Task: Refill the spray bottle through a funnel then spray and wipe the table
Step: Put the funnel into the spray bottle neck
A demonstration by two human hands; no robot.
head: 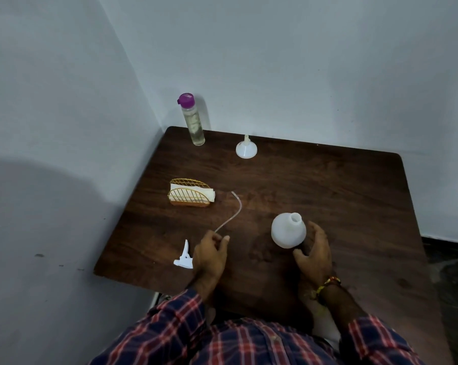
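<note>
The white spray bottle [288, 230] stands upright and uncapped on the dark wooden table [341, 196]. My right hand [314, 252] curls around its right side and base. My left hand [209, 255] grips the white trigger sprayer head [183, 258], which lies at the table's front left; its clear dip tube [231, 213] curves away over the tabletop. A white funnel [246, 150] rests mouth down near the back edge. A tall clear bottle with a purple cap [193, 121], holding clear liquid, stands at the back left corner.
A gold wire holder with white napkins [192, 194] sits left of centre. Walls close off the table's left and back sides. The table's right edge borders a dark floor [451, 272].
</note>
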